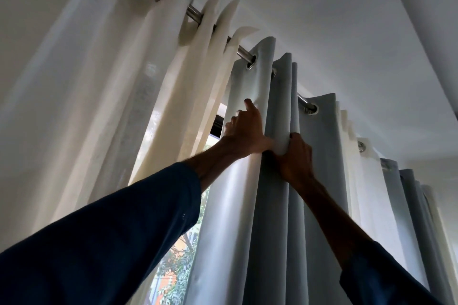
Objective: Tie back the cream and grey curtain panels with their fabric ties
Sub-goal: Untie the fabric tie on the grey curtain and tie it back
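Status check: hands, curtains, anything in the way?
Left hand grips the grey panel at its edge; right hand clutches its folds. Cream panel hangs loose alongside. No fabric tie in view; nothing blocking.

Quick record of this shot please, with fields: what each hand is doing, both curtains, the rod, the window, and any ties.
left hand: grips the leading edge of the grey curtain panel, index finger pointing up
right hand: grips gathered grey folds, close beside the left hand
cream curtain panel: hangs to the left, not touched by either hand
curtain rod: metal, runs through the panels' eyelets
window: shows in the gap between cream and grey
fabric ties: none in view
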